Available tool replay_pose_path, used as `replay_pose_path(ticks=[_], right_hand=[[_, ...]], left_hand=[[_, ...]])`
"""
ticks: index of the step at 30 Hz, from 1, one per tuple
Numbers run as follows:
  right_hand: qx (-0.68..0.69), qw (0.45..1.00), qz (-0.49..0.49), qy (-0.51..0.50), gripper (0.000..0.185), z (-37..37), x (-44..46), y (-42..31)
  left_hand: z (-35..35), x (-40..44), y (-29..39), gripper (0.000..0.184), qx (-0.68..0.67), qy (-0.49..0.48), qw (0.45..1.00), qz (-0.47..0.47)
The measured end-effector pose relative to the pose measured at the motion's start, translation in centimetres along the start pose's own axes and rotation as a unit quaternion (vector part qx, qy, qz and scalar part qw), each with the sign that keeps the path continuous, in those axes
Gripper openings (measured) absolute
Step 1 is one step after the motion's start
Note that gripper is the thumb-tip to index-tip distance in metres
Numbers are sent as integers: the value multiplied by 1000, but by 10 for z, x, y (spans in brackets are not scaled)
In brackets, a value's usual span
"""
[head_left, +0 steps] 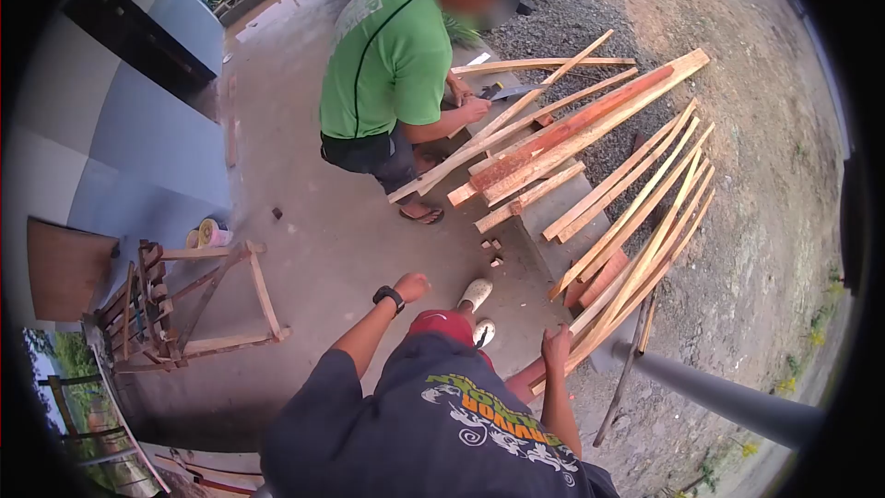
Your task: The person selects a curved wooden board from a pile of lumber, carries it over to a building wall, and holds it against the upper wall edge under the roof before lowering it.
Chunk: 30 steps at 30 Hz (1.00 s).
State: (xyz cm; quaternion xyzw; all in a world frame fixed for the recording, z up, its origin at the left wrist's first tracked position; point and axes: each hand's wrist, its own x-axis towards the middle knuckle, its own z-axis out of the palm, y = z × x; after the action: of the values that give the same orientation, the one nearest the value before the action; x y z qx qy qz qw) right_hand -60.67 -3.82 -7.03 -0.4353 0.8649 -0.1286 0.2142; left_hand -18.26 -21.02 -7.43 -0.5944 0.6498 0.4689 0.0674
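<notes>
My left hand (412, 287), with a black watch at the wrist, hangs over the concrete floor with its fingers curled and nothing visible in it. At the right, my right hand (557, 347) is beside the near ends of long thin wooden strips (645, 263); its fingers look curled, and whether they grip a strip cannot be made out. Thicker reddish beams (581, 134) lie farther up. Across from me a co-worker in a green shirt (392, 55) bends over the wood with a saw (516, 91) in the hands.
A wooden trestle (263, 295) stands at the left by the wall, near small buckets (214, 232). Several small wood blocks (496, 244) lie near my feet. A grey pole (728, 392) crosses the lower right, beside gravel ground.
</notes>
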Motion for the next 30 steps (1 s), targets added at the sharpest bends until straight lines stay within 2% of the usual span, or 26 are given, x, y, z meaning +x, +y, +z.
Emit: replay_pose_path(ticks=[1, 2, 3, 4, 5, 6, 8, 9, 11, 12, 13, 14, 15, 17, 19, 20, 22, 27, 29, 30], right_hand=[[26, 997, -59, -51, 49, 6, 1, -27], [50, 987, -117, -102, 47, 11, 0, -57], [70, 974, -167, -138, 45, 11, -5, -101], [89, 958, -212, -172, 43, 6, -15, -152], [110, 940, -241, -216, 43, 2, -29, -204], [91, 931, -267, -231, 45, 2, -44, -252], [143, 896, -336, -253, 51, 7, -79, -338], [185, 870, -378, -256, 54, 12, -97, -380], [227, 805, -454, -308, 57, 20, -134, -460], [225, 799, -463, -310, 57, 43, -139, -485], [184, 779, -513, -311, 57, 78, -143, -509], [145, 756, -558, -310, 57, 116, -149, -535], [143, 751, -561, -318, 57, 162, -149, -550], [-44, 814, -442, -376, 63, 244, -140, -577], [6, 817, -431, -382, 64, 268, -144, -619], [59, 828, -405, -384, 64, 277, -145, -648], [106, 835, -397, -367, 65, 284, -156, -701], [181, 852, -371, -322, 66, 297, -143, -813], [209, 867, -336, -302, 66, 312, -128, -845], [234, 850, -361, -304, 66, 294, -124, -864]], left_hand=[[-6, -18, -6, 45, -157, 2, 986, -53], [-12, -35, -10, 49, -310, 2, 945, -103], [-16, -49, -14, 49, -314, 2, 944, -102], [-19, -61, -16, 53, -476, -2, 877, -69], [-24, -71, -16, 58, -622, -9, 782, -35], [-33, -81, -10, 58, -621, -18, 783, -33], [-58, -102, -1, 65, -731, 17, 679, -63], [-74, -109, -10, 65, -729, 13, 681, -59], [-101, -127, -42, 73, -821, -33, 562, 96], [-121, -135, -64, 77, -829, 23, 544, 124], [-141, -143, -86, 81, -834, 78, 525, 153], [-193, -186, -92, 81, -868, 108, 475, 96], [-230, -222, -106, 81, -898, 135, 417, 35], [-282, -265, -168, 77, -831, 237, 483, 141], [-322, -303, -235, 71, -773, 336, 519, 144], [-341, -317, -264, 71, -764, 342, 525, 153], [-361, -339, -312, 65, -684, 397, 608, 61], [-415, -312, -363, 59, -645, 359, 674, 32], [-430, -277, -383, 58, -658, 294, 693, 14], [-441, -257, -387, 58, -655, 288, 698, 7]])
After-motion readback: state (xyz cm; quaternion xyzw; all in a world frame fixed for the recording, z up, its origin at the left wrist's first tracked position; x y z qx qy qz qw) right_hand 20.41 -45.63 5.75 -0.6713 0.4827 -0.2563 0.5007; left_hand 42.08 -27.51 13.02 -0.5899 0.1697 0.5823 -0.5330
